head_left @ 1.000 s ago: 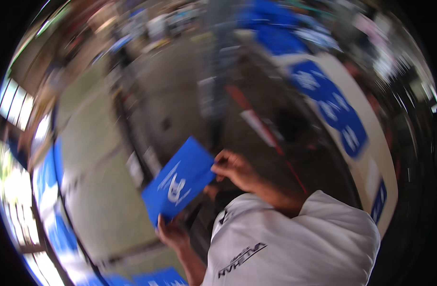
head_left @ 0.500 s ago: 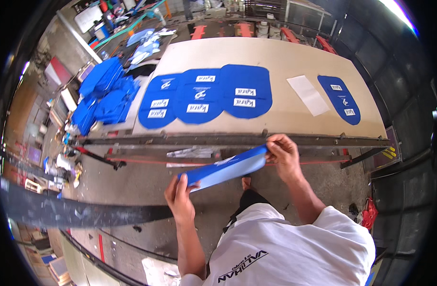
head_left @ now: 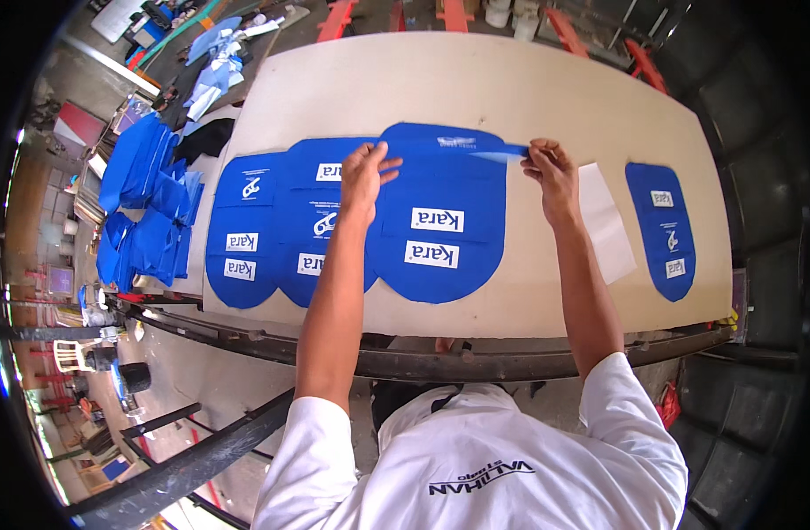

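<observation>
Three overlapping blue fabric pieces (head_left: 334, 221) lie on the bench (head_left: 529, 79). The left hand (head_left: 363, 177) presses spread; the right hand (head_left: 551, 172) pinches the top blue piece (head_left: 440, 221); a fourth piece (head_left: 661, 225) lies apart.

A blue fabric panel (head_left: 440, 221) with a rounded near edge and 2 white labels lay flat on the table. Its far right corner was lifted and folded.

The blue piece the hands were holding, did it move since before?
Yes. The blue piece was held up at the near rail, off the table. Now it lies on the board, left hand and right hand at its far edge.
</observation>
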Motion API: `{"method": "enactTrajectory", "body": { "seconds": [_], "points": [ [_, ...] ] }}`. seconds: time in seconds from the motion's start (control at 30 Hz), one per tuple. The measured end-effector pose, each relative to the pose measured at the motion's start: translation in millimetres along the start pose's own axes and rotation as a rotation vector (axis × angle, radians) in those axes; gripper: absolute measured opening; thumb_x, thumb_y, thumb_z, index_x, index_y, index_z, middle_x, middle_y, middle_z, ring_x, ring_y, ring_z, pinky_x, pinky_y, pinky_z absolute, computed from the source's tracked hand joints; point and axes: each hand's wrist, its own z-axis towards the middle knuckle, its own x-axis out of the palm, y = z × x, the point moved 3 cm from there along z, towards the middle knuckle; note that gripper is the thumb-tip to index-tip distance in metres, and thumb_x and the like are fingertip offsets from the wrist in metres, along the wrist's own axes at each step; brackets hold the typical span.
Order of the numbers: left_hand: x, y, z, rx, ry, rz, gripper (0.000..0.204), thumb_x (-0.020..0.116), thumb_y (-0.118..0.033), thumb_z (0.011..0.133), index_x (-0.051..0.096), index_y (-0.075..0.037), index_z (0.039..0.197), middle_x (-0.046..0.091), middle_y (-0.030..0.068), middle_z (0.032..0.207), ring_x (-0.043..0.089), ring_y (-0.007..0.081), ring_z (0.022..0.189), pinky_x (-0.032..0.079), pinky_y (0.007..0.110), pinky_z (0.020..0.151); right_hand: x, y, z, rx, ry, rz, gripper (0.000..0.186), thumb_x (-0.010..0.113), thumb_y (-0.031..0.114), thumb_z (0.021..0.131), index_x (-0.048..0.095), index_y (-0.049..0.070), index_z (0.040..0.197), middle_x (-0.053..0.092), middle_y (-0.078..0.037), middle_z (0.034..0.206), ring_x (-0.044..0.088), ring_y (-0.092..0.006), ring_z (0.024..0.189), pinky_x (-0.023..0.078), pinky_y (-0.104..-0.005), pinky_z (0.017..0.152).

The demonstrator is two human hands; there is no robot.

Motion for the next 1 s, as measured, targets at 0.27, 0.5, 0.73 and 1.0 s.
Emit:
{"method": "enactTrajectory", "body": {
  "seconds": [0.27,0.5,0.73,1.0],
  "points": [
    [-16.6,87.7,59.2,-0.184,-0.142,0.48,0.027,0.064,-0.025,0.09,0.066,0.0,0.081,0.067,0.0084,0.072,0.063,0.0128,0.056,0.048,0.026,0.049,-19.5,-119.5,29.3,0.241,-0.078,-0.168,0.012,0.062,0.007,0.09,0.062,0.001,0.1,0.067,-0.008,0.084,0.061,-0.012,0.068,0.049,-0.0243,0.064],
    [-37.5,149.3,71.9,-0.193,-0.155,0.617,0.028,0.069,-0.023,0.086,0.066,0.003,0.077,0.066,0.0082,0.063,0.061,0.0131,0.047,0.046,0.026,0.042,-28.5,-171.5,18.1,0.346,-0.107,-0.482,0.017,0.066,0.006,0.085,0.062,-0.002,0.099,0.068,-0.01,0.081,0.063,-0.0124,0.065,0.049,-0.0246,0.056],
    [-46.1,161.0,77.4,-0.086,-0.183,0.864,0.033,0.073,-0.029,0.082,0.065,0.0,0.071,0.063,0.0102,0.059,0.061,0.0172,0.047,0.047,0.032,0.044,-27.9,-173.7,14.7,0.272,-0.112,-0.647,0.017,0.07,0.011,0.085,0.063,-0.001,0.095,0.067,-0.008,0.079,0.063,-0.0146,0.066,0.05,-0.0268,0.058],
    [-70.7,118.5,9.9,0.183,-0.445,0.885,0.052,0.045,-0.04,0.098,0.052,0.003,0.068,0.054,0.0194,0.062,0.054,0.0361,0.061,0.04,0.047,0.061,51.2,-142.3,-16.0,0.144,0.067,-0.466,0.029,0.06,0.026,0.095,0.061,-0.002,0.086,0.057,-0.001,0.071,0.049,-0.0093,0.064,0.04,-0.027,0.055]
  ]
}}
